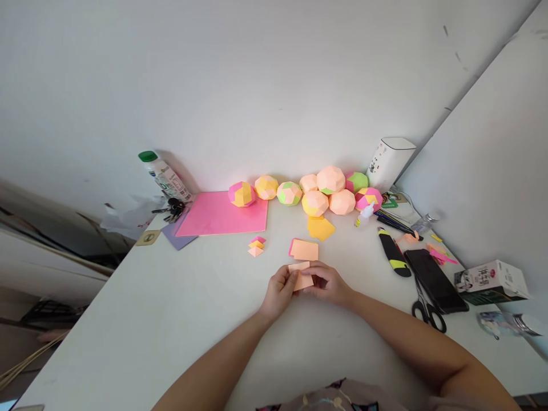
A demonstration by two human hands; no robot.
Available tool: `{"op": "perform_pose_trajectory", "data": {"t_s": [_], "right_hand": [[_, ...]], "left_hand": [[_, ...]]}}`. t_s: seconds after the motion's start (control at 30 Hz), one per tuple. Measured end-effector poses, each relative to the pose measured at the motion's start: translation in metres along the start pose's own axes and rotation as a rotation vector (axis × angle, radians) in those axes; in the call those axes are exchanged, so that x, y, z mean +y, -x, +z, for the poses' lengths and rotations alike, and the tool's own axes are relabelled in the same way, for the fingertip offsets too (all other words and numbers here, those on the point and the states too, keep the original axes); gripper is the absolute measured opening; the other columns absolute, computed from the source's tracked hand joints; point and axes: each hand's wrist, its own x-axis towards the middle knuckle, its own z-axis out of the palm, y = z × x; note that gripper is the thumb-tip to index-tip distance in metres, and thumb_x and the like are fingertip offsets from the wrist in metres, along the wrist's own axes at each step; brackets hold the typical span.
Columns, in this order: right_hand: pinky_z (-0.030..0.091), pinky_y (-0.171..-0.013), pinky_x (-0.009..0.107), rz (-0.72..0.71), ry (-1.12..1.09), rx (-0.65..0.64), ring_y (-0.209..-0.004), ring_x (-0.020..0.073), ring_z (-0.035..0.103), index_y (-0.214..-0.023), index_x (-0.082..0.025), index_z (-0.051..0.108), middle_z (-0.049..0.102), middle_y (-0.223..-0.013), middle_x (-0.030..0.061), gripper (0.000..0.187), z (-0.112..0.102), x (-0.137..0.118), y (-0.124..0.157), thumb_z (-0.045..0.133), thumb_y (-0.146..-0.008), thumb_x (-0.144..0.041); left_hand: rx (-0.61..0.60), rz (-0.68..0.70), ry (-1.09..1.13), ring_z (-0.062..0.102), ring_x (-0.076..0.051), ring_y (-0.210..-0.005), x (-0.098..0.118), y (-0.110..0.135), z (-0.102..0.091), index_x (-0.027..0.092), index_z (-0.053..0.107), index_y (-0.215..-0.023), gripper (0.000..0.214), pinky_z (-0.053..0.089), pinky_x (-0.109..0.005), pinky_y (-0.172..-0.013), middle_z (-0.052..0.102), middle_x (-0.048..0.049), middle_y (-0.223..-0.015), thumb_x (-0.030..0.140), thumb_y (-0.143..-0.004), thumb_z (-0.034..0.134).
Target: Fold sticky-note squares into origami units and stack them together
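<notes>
A small peach paper square [301,275], partly folded, sits between both hands just above the white table [180,308]. My left hand [279,292] pinches its left edge with curled fingers. My right hand [329,284] grips its right side, fingers closed over it. Just beyond the hands lies a small stack of peach and pink paper squares [304,249]. A few tiny folded pieces in pink, yellow and peach [256,246] lie further left.
Several coloured paper balls [314,194] line the wall beside a large pink sheet [220,214] and yellow squares [321,228]. On the right lie a glue bottle [365,214], cutter [394,253], phone [434,279], scissors [428,311] and carton [492,281]. A bottle [165,176] and keys [171,210] stand left.
</notes>
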Motion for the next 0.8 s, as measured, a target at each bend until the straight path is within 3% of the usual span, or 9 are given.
{"op": "perform_pose_trajectory", "data": {"t_s": [0.3,0.53,0.8], "right_hand": [[0.048,-0.052,0.025,-0.017,0.01,0.044,-0.063,0.012,0.054,-0.105,-0.019,0.06,0.056,-0.092,0.0066,0.031,-0.001,-0.01,-0.001,0.064,-0.077,-0.032],[0.048,-0.051,0.026,-0.048,0.005,0.033,-0.062,0.0122,0.053,-0.104,-0.02,0.061,0.054,-0.09,0.0065,0.028,-0.002,-0.01,-0.001,0.061,-0.079,-0.032],[0.047,-0.048,0.026,-0.072,0.057,0.028,-0.056,0.0116,0.049,-0.084,-0.02,0.066,0.051,-0.076,0.0041,0.015,-0.002,-0.014,-0.003,0.059,-0.081,-0.033]], "left_hand": [[-0.005,-0.008,0.027,0.049,-0.009,-0.053,0.004,0.001,0.0,0.016,0.055,-0.097,0.032,0.04,-0.022,-0.051,0.055,0.0018,-0.067,0.045,-0.083,0.049],[-0.004,0.0,-0.026,0.048,-0.011,-0.049,0.002,0.0,-0.002,0.015,0.056,-0.092,0.032,0.037,-0.022,-0.05,0.051,0.0034,-0.053,0.045,-0.085,0.046],[-0.015,0.003,-0.032,0.049,-0.01,-0.049,0.005,0.0,0.0,0.016,0.056,-0.086,0.032,0.039,-0.022,-0.05,0.054,0.0021,-0.058,0.047,-0.083,0.048]]}}
